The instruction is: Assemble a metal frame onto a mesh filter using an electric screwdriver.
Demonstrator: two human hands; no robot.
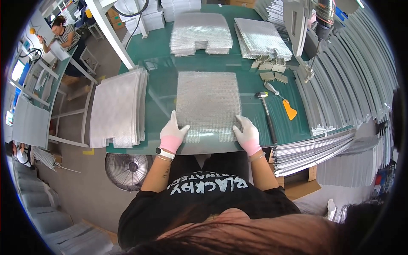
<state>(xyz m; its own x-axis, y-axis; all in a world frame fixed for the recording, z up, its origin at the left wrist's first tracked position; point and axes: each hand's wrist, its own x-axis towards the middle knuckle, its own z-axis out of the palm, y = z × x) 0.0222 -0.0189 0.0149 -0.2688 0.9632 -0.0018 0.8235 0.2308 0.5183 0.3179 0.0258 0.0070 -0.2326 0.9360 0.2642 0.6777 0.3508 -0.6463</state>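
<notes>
In front of me a silvery mesh panel [208, 100], with a notch in its near edge, lies flat on the green table top. My left hand [172, 133], in a white glove with a pink cuff, rests against its near left corner. The index finger there stretches along the side and the thumb is spread inward. My right hand [247, 134], gloved alike, touches the near right corner with its fingers apart. To the right of the panel lie a hammer [267, 117], a screwdriver [271, 88] and an orange scraper blade [290, 110].
Stacked mesh panels [117, 108] stand at the left edge; more panel stacks [199, 32] [262, 36] lie at the back. Small beige metal pieces [272, 64] sit back right. A hanging power driver [324, 21] is above them. Grey strips [352, 80] crowd the right; a fan [127, 171] stands below left.
</notes>
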